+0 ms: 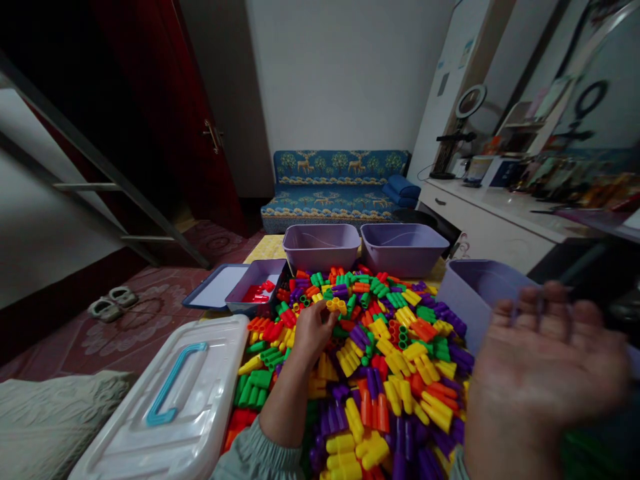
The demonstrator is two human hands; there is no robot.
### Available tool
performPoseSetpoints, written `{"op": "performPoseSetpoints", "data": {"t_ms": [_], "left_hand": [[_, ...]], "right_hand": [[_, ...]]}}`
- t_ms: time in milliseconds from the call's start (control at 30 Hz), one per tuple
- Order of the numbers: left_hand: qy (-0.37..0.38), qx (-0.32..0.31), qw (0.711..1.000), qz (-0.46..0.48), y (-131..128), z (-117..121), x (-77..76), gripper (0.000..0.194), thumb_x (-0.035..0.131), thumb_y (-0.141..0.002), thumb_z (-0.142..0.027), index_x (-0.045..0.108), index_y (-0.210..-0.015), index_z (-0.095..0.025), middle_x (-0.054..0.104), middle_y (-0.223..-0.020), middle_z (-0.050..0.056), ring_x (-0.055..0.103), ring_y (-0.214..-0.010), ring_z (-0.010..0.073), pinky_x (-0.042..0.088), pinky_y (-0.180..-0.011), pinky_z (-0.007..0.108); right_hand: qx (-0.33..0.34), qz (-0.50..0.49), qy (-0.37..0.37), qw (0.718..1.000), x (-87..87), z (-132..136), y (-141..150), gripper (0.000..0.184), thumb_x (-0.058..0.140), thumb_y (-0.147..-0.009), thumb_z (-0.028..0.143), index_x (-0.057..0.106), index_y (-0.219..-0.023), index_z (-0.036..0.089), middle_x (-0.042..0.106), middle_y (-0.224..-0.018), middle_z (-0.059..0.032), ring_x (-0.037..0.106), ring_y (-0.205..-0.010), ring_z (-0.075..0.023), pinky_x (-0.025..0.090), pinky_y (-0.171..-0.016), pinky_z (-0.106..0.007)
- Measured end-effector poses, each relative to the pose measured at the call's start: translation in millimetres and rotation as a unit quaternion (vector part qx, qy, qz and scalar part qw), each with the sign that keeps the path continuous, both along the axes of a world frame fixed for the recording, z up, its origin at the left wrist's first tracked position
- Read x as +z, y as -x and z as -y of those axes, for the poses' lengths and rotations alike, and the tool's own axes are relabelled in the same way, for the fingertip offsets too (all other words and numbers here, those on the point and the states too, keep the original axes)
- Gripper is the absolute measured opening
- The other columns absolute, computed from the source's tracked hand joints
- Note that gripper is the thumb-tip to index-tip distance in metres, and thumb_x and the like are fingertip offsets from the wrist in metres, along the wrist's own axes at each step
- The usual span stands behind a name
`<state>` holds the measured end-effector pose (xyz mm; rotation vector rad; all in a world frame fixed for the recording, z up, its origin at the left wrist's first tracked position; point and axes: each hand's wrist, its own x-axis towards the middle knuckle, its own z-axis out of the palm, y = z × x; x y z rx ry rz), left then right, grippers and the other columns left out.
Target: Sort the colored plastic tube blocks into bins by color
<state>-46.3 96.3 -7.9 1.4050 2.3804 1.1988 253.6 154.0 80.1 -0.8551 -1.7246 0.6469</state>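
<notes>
A deep heap of tube-shaped plastic building blocks (pixel 395 360) in red, orange, yellow, green and purple covers the table before me. My left hand (pixel 313 331) reaches into the far middle of this heap, fingers curled together. At its fingertips shows a yellow block (pixel 337 305) of joined tubes, which the hand seems to pinch; the fingers partly hide it. On the right, my right hand (pixel 545 360) is raised close to the camera, palm up and fingers spread, with nothing in it. Behind it stands a purple bin (pixel 463 297), partly covered by the hand.
Two purple bins (pixel 321 250) (pixel 404 250) stand behind the heap. A smaller box (pixel 240 288) at the left holds several red blocks. A white lid with a blue handle (pixel 200 373) lies at the near left. Beyond are a blue sofa (pixel 335 193) and a white dresser (pixel 493 220).
</notes>
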Motion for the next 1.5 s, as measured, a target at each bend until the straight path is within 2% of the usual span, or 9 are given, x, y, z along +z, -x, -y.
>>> {"op": "performPoseSetpoints", "data": {"t_ms": [200, 467, 633, 767, 900, 1033, 1233, 1400, 1500], "left_hand": [[-0.007, 0.003, 1.000, 0.016, -1, 0, 2.7, 0.035, 0.054, -0.079, -0.044, 0.047, -0.058, -0.017, 0.043, -0.052, -0.003, 0.040, -0.050, 0.0099, 0.020, -0.051, 0.023], [-0.028, 0.006, 1.000, 0.013, -3, 0, 2.8, 0.032, 0.055, -0.077, -0.038, 0.042, -0.054, -0.018, 0.040, -0.053, -0.004, 0.039, -0.052, 0.0099, 0.021, -0.052, 0.023], [-0.041, -0.008, 0.999, 0.023, -2, 0, 2.4, 0.031, 0.058, -0.077, -0.038, 0.047, -0.056, -0.017, 0.046, -0.054, -0.003, 0.043, -0.054, 0.0103, 0.025, -0.053, 0.022], [-0.063, -0.018, 0.997, 0.040, -2, 0, 5.9, 0.024, 0.058, -0.077, -0.033, 0.055, -0.061, -0.015, 0.053, -0.059, -0.001, 0.049, -0.058, 0.0111, 0.029, -0.055, 0.021], [-0.087, -0.064, 0.993, 0.039, -7, 0, 9.2, 0.012, 0.057, -0.076, -0.021, 0.060, -0.066, -0.014, 0.059, -0.063, 0.000, 0.053, -0.061, 0.0118, 0.034, -0.057, 0.020], [-0.107, -0.110, 0.987, 0.045, -10, 0, 10.2, 0.011, 0.055, -0.074, -0.014, 0.066, -0.074, -0.013, 0.063, -0.068, 0.002, 0.057, -0.066, 0.0134, 0.039, -0.060, 0.021], [-0.163, -0.187, 0.953, 0.173, -13, 0, 11.6, 0.044, 0.051, -0.074, -0.007, 0.063, -0.115, -0.014, 0.070, -0.105, 0.007, 0.065, -0.095, 0.0188, 0.049, -0.085, 0.028], [-0.152, -0.223, 0.938, 0.218, -15, 3, 14.4, 0.044, 0.054, -0.079, -0.013, 0.059, -0.123, -0.015, 0.069, -0.111, 0.007, 0.066, -0.090, 0.0193, 0.052, -0.085, 0.030], [-0.150, -0.225, 0.938, 0.218, -15, 4, 15.9, 0.038, 0.057, -0.083, -0.022, 0.060, -0.120, -0.015, 0.070, -0.110, 0.007, 0.066, -0.090, 0.0205, 0.052, -0.084, 0.030]], "right_hand": [[0.018, 0.191, -0.010, 0.981, -21.9, -25, 108, 0.033, 0.059, -0.076, 0.022, 0.067, -0.108, 0.024, 0.065, -0.106, -0.0077, 0.063, -0.094, -0.0228, 0.050, -0.078, -0.034], [0.010, 0.459, 0.040, 0.887, -65.8, -46, 130, 0.033, 0.058, -0.072, 0.018, 0.070, -0.103, 0.024, 0.071, -0.099, -0.0091, 0.065, -0.094, -0.0274, 0.047, -0.076, -0.036], [-0.006, 0.268, 0.070, 0.961, -58.7, -47, 137, 0.029, 0.052, -0.080, 0.028, 0.068, -0.102, 0.020, 0.070, -0.098, -0.0093, 0.064, -0.082, -0.0223, 0.047, -0.074, -0.033], [0.140, 0.060, 0.112, 0.982, -53.6, -42, 146, 0.028, 0.053, -0.081, 0.036, 0.061, -0.101, 0.018, 0.068, -0.098, -0.0081, 0.063, -0.082, -0.0191, 0.050, -0.074, -0.030], [0.200, 0.093, 0.074, 0.973, -55.2, -30, 157, 0.017, 0.055, -0.078, 0.031, 0.059, -0.089, 0.018, 0.064, -0.109, -0.0093, 0.062, -0.086, -0.0181, 0.049, -0.078, -0.031], [0.184, 0.155, 0.105, 0.965, -57.8, -22, 163, 0.018, 0.055, -0.079, 0.033, 0.057, -0.090, 0.019, 0.066, -0.081, -0.0032, 0.062, -0.071, -0.0171, 0.048, -0.068, -0.029], [0.130, 0.102, 0.099, 0.981, -64.7, -27, 164, 0.018, 0.056, -0.079, 0.036, 0.053, -0.087, 0.020, 0.065, -0.084, -0.0044, 0.063, -0.073, -0.0181, 0.050, -0.069, -0.029], [0.123, 0.086, 0.103, 0.983, -68.8, -29, 166, 0.021, 0.057, -0.076, 0.037, 0.050, -0.087, 0.020, 0.064, -0.084, -0.0056, 0.064, -0.072, -0.0187, 0.051, -0.068, -0.031], [0.127, 0.052, 0.136, 0.981, -69.2, -29, 167, 0.038, 0.061, -0.073, 0.035, 0.047, -0.105, 0.020, 0.066, -0.091, -0.0059, 0.064, -0.068, -0.0171, 0.052, -0.064, -0.030]]}}
